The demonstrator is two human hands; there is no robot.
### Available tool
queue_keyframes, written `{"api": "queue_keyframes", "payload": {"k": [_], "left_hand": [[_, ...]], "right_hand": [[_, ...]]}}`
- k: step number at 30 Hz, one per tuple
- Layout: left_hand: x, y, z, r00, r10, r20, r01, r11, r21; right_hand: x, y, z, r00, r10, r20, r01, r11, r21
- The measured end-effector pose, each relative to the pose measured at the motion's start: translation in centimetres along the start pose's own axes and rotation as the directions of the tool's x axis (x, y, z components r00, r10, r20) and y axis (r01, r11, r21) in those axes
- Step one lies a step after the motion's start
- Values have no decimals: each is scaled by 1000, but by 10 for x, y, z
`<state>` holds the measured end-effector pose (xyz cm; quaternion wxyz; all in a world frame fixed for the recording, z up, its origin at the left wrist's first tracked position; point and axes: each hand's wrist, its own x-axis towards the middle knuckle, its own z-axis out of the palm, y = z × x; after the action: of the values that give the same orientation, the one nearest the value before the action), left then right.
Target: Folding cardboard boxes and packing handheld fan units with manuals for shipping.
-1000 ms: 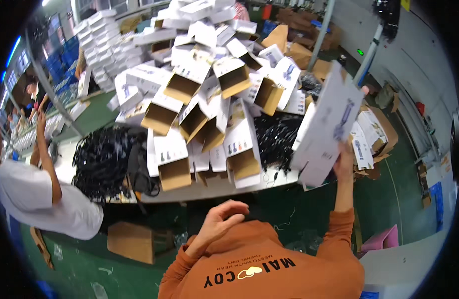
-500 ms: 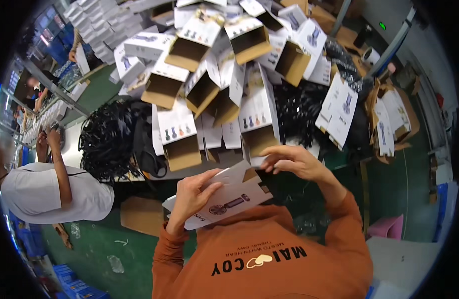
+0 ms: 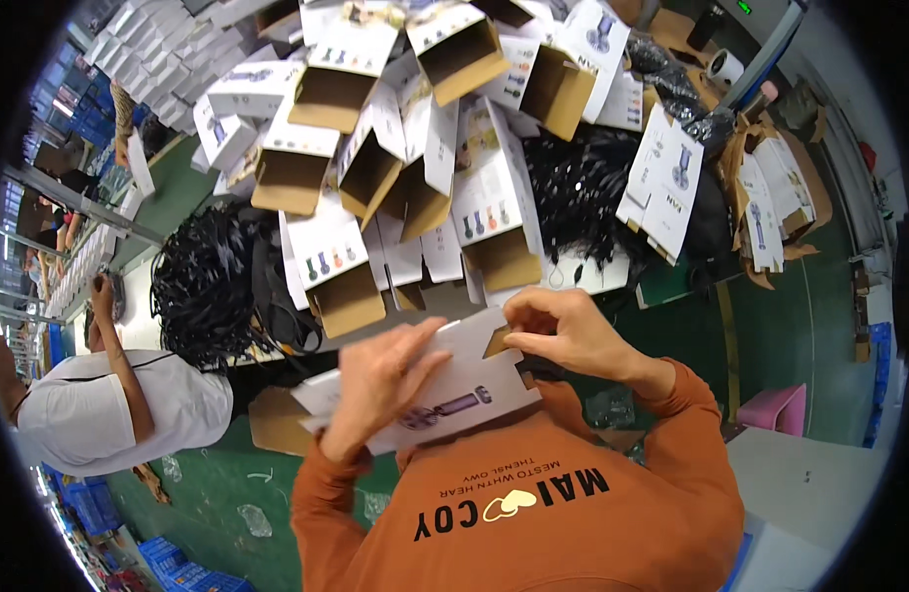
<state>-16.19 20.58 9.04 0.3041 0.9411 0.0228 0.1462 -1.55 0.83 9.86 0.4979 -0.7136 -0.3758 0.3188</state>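
Observation:
A white printed cardboard box (image 3: 474, 370), looking flattened, is held in front of my chest with a fan picture on its face. My left hand (image 3: 383, 383), slightly blurred, grips it at the left part, fingers across the upper edge. At the box's right end, my right hand (image 3: 573, 333) pinches the corner beside a brown inner flap. Beyond my hands lies a heap of white boxes, the closest being an open-ended box (image 3: 499, 222) with its brown inside showing.
Bundles of black straps (image 3: 203, 286) lie on the table left of the heap, with more black straps (image 3: 573, 202) on its right. A flattened box (image 3: 663, 183) leans there, near a brown carton (image 3: 795, 197). A co-worker in a white shirt (image 3: 129, 409) sits at left. A pink bin (image 3: 775, 409) stands at right.
My right hand has come down onto the box's right corner, closing its fingers there. The left hand has shifted slightly over the box. The whole view has turned a little.

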Motion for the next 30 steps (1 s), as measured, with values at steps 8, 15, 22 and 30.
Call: {"api": "queue_keyframes", "payload": {"k": [8,15,22,30], "left_hand": [[230,25,-113,749,651,-127,-522,697,492],[335,-32,-100,729,601,-327,-427,773,470],[252,2,-102,786,566,-250,-419,784,457],[71,33,-74,877,408,-253,-288,869,402]], "right_hand": [[112,-67,-93,747,-342,-570,440,897,38],[200,-77,-159,646,-422,-636,561,827,21],[126,-80,-129,736,-389,-554,474,880,11],[50,-81,-38,978,-210,9,208,974,86]]}}
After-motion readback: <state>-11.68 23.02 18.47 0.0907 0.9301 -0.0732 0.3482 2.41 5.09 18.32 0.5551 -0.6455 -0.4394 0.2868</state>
